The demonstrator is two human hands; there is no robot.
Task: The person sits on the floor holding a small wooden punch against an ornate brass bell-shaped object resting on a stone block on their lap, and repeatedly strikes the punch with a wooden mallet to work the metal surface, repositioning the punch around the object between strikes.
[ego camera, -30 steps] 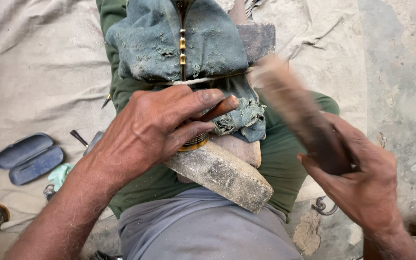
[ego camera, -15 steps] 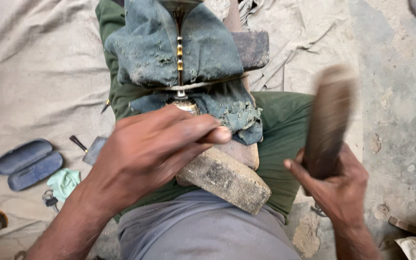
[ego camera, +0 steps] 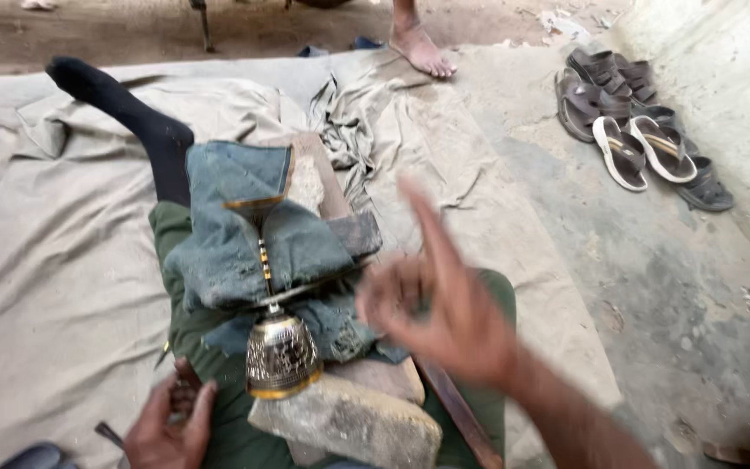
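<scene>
A brass goblet [ego camera: 278, 343] lies on its side across the person's lap, its engraved cup end nearest the camera and resting against the top of a rough stone block [ego camera: 349, 421]. Its thin banded stem runs away from the camera to a flat foot, which is half wrapped in a piece of worn blue denim [ego camera: 236, 239] draped over the green trouser leg.

The goblet looks like stiff, fairly heavy metal for its size, hard and not easily broken, though the engraved wall of the cup could probably dent or scratch. Polished brass is likely to be slippery, and a round cup will want to roll on the stone. The cup's body, or the stem just behind it, seems the surest place to grip; the cloth over the far end would help stop it sliding.

The right hand [ego camera: 444, 313] is raised above the lap to the right of the goblet, blurred, open and empty with the index finger pointing up. It is near the cup but not touching it. The left hand [ego camera: 171, 426] sits low at the near left, just beside the cup and apart from it, fingers loosely curled; whether it holds anything small I cannot tell.

A wooden stick [ego camera: 457, 412] lies on the lap by the stone. Sandals [ego camera: 631, 117] sit well apart at the far right, and another person's bare foot [ego camera: 423, 48] stands at the far edge of the ground cloth [ego camera: 54, 226].
</scene>
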